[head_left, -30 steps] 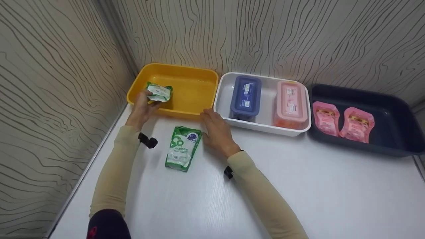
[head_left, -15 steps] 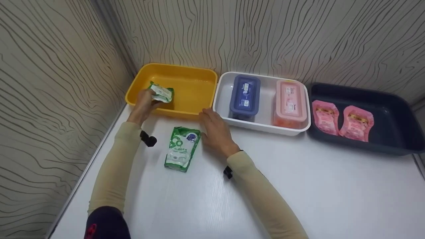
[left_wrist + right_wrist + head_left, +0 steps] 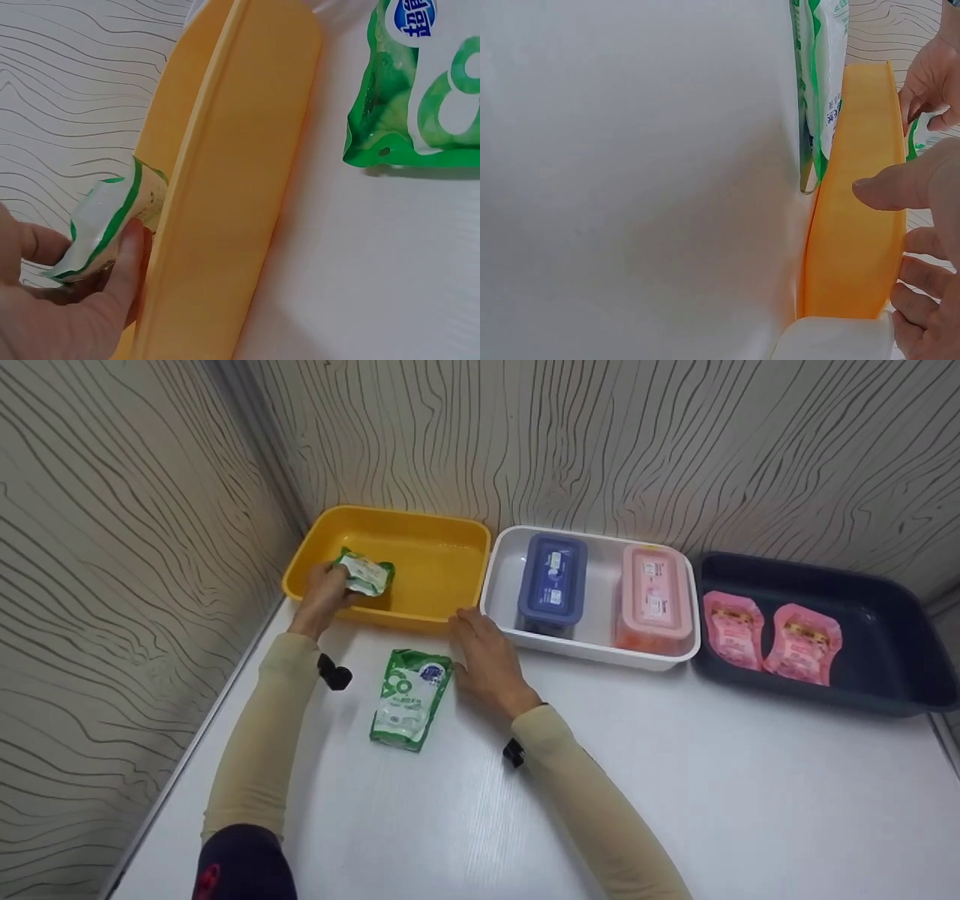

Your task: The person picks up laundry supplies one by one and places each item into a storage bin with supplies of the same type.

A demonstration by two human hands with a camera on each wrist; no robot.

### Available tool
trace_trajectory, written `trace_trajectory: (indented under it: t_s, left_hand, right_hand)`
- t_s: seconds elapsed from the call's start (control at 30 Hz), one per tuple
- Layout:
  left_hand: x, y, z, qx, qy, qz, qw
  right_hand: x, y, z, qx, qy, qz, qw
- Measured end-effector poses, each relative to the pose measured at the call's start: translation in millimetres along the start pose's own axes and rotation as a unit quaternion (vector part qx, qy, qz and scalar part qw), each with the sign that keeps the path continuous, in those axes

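My left hand [image 3: 325, 594] pinches a green-and-white pouch [image 3: 366, 574] between thumb and fingers, tilted inside the front left part of the yellow tray [image 3: 442, 562]. In the left wrist view the held pouch [image 3: 112, 217] shows just behind the tray's front rim, its lower part hidden. At the tray's front right corner, my right hand [image 3: 489, 660] touches the rim with extended fingers. The right wrist view has its thumb [image 3: 892, 187] in front of the yellow outer wall. A second green-and-white pouch [image 3: 411, 701] lies flat on the table between my forearms.
Right of the yellow tray stands a white tray [image 3: 592, 649] with a blue-lidded box [image 3: 553, 577] and a pink-lidded box [image 3: 655, 589]. Beyond it, a dark blue tray [image 3: 885, 660] holds two pink pouches [image 3: 806, 643]. Patterned walls rise behind and at the left.
The pouch in my left hand has shifted very slightly right and down within the yellow tray. My right hand stays at the rim, and the other pouch lies where it was.
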State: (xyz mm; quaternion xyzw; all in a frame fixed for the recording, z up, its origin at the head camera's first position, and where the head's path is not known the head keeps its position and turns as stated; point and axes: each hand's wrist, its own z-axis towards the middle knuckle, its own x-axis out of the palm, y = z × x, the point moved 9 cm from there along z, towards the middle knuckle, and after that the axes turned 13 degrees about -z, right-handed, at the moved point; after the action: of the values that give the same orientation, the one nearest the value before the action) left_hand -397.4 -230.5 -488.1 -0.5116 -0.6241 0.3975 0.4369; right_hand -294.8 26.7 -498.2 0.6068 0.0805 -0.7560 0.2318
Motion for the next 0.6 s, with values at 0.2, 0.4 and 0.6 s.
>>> trace_trajectory:
  t_s: [0.2,0.4,0.6]
  left_hand:
    - [-7.2,-6.1,-1.8,0.046,-0.050,0.110,0.9916]
    - [-9.0,-10.1,1.8,0.087,-0.084,0.198,0.9728]
    - [-14.2,-8.2,3.3,0.105,-0.118,0.242,0.9574]
  right_hand:
    - [0.2,-1.0,-0.6,0.008,0.011,0.006,1.000]
    - [-1.2,-0.2,-0.9,0.009,0.006,0.005,1.000]
    - [-4.5,2.1,-1.4,-0.004,-0.017,-0.004,1.000]
